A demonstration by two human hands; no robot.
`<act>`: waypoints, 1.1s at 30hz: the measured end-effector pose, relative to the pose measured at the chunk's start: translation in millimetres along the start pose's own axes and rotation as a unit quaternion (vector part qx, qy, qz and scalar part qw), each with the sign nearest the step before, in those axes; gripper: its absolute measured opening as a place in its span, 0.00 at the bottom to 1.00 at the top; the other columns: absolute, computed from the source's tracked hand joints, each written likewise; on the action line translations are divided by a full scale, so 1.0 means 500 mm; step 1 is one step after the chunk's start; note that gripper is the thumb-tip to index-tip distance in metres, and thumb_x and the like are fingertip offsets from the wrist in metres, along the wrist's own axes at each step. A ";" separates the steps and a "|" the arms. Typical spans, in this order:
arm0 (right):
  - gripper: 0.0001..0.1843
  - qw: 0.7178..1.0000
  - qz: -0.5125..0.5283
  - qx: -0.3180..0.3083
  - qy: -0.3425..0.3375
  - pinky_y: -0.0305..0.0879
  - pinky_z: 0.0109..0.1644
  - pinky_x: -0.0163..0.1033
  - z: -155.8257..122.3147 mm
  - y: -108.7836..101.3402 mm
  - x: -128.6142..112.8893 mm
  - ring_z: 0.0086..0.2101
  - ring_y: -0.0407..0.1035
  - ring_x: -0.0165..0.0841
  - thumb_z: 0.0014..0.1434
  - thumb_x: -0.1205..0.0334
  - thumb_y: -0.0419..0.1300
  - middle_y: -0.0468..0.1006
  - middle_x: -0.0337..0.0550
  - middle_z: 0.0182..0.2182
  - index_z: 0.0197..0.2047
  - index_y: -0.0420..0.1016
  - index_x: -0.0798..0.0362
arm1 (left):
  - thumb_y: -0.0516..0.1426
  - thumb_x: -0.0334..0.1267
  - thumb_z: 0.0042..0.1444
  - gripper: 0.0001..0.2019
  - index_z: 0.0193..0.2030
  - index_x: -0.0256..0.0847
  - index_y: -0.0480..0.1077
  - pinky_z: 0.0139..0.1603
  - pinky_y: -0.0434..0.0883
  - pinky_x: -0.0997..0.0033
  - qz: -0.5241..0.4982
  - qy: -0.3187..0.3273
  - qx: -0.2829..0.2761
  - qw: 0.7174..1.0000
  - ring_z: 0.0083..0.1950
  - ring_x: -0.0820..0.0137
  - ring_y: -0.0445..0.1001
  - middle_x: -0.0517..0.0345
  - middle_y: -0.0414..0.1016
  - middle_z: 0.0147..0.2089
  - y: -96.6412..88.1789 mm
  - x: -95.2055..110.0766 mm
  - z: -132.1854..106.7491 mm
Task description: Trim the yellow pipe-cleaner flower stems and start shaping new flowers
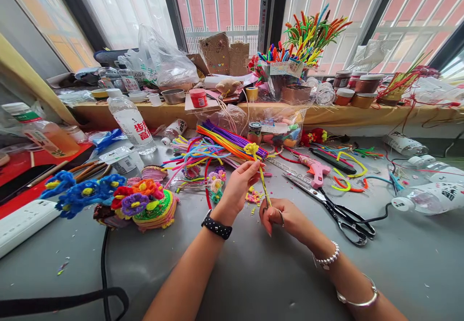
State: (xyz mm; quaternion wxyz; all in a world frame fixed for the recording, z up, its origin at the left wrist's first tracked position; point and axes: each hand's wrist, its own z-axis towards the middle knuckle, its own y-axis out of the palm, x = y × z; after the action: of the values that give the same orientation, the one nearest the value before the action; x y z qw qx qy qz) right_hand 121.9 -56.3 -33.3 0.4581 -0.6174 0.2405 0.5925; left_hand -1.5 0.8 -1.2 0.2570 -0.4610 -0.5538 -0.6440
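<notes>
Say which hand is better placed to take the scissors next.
Right, most likely: the right hand is nearer the scissors, which lie on its side; it would first need to release the stem. The left hand is farther off, holding the stem near the yellow flower.

The grey tabletop (253, 272) bears a white power strip (27, 222) at the left; to its right sits a coiled, multicoloured pot (159, 213) with fuzzy flowers (135, 205); farther back lies a heap of pipe cleaners (232, 139); at the right rest scissors (322, 196), a pink glue gun (316, 168) and plastic bottles (439, 197).
</notes>
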 end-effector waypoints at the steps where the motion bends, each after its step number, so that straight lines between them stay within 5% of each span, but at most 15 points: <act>1: 0.32 1.000 0.002 0.005 0.006 0.54 0.28 0.33 0.000 0.000 -0.001 0.23 0.57 0.28 0.52 0.39 0.41 0.61 0.39 0.19 0.14 0.65 0.57 | 0.57 0.38 0.44 0.05 0.26 0.39 0.69 0.31 0.57 0.81 -0.004 0.002 0.003 1.000 0.28 0.81 0.61 0.63 0.67 0.28 -0.001 -0.001 0.001; 13: 0.32 0.997 0.014 0.033 0.062 0.50 0.22 0.32 0.003 0.001 -0.003 0.17 0.54 0.24 0.48 0.39 0.48 0.57 0.36 0.11 0.08 0.63 0.56 | 0.58 0.36 0.43 0.05 0.27 0.38 0.70 0.33 0.59 0.81 -0.022 0.003 0.022 1.000 0.30 0.81 0.63 0.62 0.68 0.30 -0.003 -0.002 0.001; 22: 0.32 1.000 0.013 0.000 0.017 0.50 0.23 0.32 -0.004 -0.005 -0.003 0.18 0.54 0.24 0.46 0.36 0.46 0.60 0.37 0.16 0.12 0.66 0.57 | 0.58 0.36 0.43 0.05 0.26 0.36 0.68 0.28 0.59 0.82 -0.060 0.024 0.027 0.998 0.27 0.81 0.62 0.62 0.66 0.26 -0.016 0.003 0.012; 27: 0.39 0.999 -0.018 0.030 0.041 0.50 0.22 0.32 -0.003 -0.014 -0.010 0.18 0.52 0.25 0.44 0.30 0.35 0.58 0.36 0.15 0.20 0.67 0.57 | 0.57 0.36 0.44 0.05 0.27 0.37 0.69 0.29 0.59 0.82 -0.054 0.011 -0.001 0.998 0.27 0.82 0.62 0.63 0.66 0.27 -0.016 0.003 0.008; 33: 0.38 0.998 -0.060 -0.014 0.014 0.53 0.26 0.32 -0.002 -0.010 -0.012 0.22 0.56 0.27 0.45 0.31 0.33 0.63 0.39 0.20 0.22 0.67 0.57 | 0.56 0.37 0.46 0.06 0.28 0.37 0.69 0.31 0.59 0.82 -0.009 -0.020 -0.065 0.998 0.30 0.80 0.62 0.61 0.66 0.29 -0.002 -0.001 -0.004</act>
State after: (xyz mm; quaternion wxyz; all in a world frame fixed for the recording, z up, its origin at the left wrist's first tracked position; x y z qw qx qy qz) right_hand 125.3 -56.1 -26.5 0.4807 -0.6452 0.2015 0.5586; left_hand -2.6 -1.1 -2.2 0.2098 -0.4848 -0.5201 -0.6712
